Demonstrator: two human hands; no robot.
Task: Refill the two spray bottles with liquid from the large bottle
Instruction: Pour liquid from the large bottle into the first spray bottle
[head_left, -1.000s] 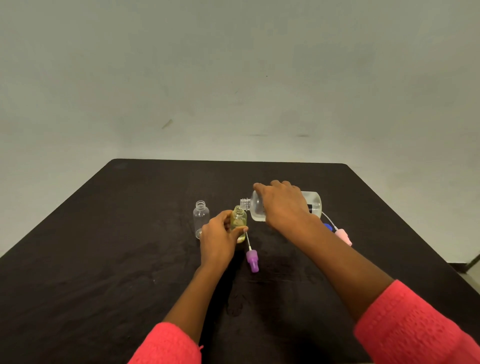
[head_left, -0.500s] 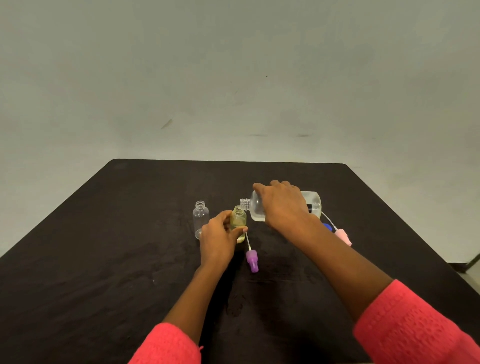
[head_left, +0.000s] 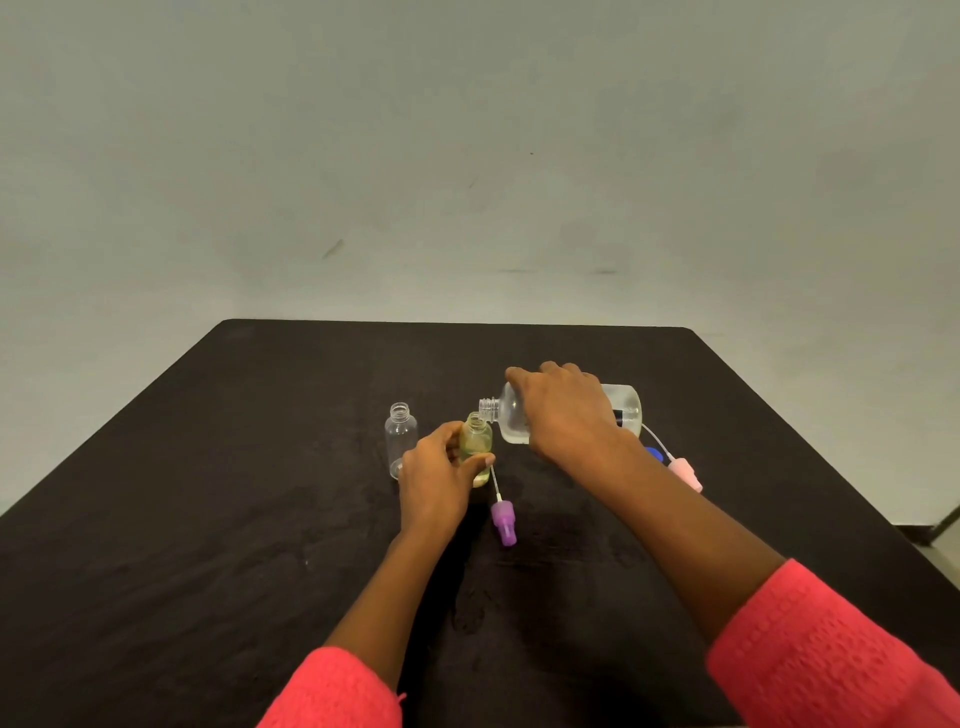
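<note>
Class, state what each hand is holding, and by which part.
The left hand grips the small yellowish bottle around its body. The right hand grips the large bottle, tipped on its side, around its middle.

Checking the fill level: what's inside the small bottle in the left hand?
The small bottle looks yellowish-green almost to its neck, seemingly liquid. The left hand covers its lower left side, hiding the bottom.
</note>
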